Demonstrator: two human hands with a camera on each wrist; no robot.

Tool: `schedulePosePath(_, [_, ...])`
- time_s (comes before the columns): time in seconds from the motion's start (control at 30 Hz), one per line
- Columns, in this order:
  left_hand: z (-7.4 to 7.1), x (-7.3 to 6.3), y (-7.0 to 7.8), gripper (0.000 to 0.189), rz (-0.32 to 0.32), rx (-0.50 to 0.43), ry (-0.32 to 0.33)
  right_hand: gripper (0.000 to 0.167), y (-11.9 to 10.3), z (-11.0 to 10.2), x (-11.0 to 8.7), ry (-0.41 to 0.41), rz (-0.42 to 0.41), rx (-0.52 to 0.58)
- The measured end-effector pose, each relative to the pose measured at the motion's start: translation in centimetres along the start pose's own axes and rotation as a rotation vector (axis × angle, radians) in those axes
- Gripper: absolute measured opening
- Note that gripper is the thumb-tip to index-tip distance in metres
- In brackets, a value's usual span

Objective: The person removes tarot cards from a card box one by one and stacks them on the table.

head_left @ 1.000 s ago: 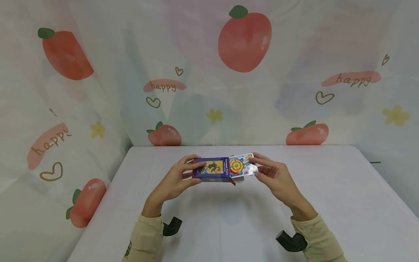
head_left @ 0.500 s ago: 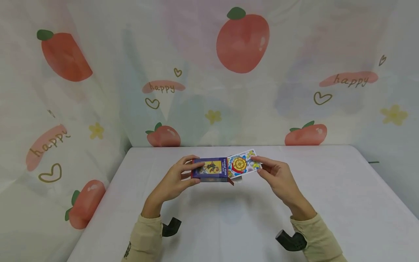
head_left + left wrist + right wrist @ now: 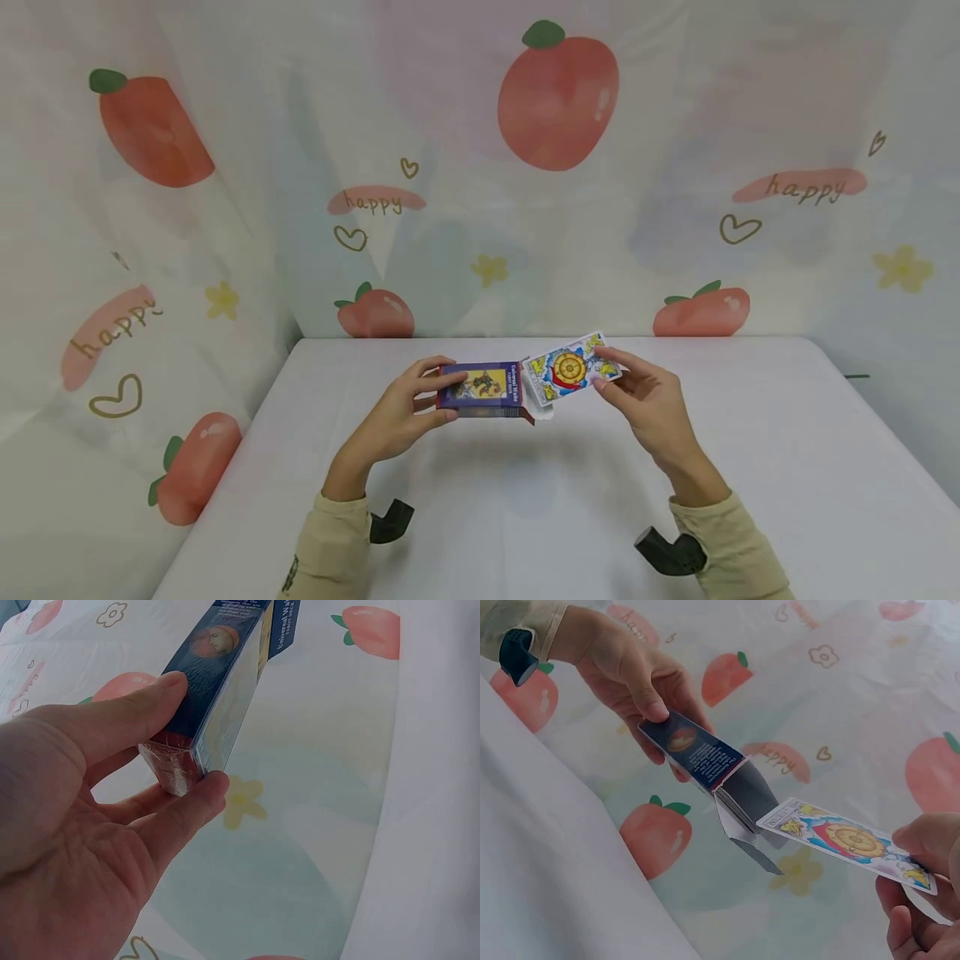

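My left hand (image 3: pixel 397 417) grips a purple-blue tarot card box (image 3: pixel 491 385) by its left end, thumb on the near side and fingers along the far side and top. The box's right end is open with its flaps (image 3: pixel 754 851) out, and the edges of the deck show inside in the right wrist view. Between thumb and fingers my right hand (image 3: pixel 648 408) pinches a tarot card (image 3: pixel 570 368) bearing a golden wheel picture. The card slants up to the right, face up, its left corner close by the open mouth. Box and card are both held above the table.
A white-covered table (image 3: pixel 502 517) lies under the hands. Behind and to the left hangs a curtain (image 3: pixel 450 108) printed with fruit, hearts and "happy". Each sleeve carries a black wrist mount (image 3: pixel 671 552).
My right hand has moved right and slightly up, drawing the tarot card out of the box and tilting it. The left hand and the box have stayed nearly still.
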State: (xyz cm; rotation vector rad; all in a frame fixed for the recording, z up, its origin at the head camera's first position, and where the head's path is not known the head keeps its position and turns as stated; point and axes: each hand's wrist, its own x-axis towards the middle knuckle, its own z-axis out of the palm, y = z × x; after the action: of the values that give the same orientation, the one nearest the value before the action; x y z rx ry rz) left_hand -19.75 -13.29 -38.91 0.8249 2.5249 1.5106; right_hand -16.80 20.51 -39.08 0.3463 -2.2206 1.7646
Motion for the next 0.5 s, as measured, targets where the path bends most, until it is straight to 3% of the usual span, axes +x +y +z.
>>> schedulePosePath(0.5, [-0.23, -0.13, 0.07, 0.052, 0.012, -0.008, -0.005, 0.047, 0.77, -0.37, 0.47, 0.106, 0.016, 0.112])
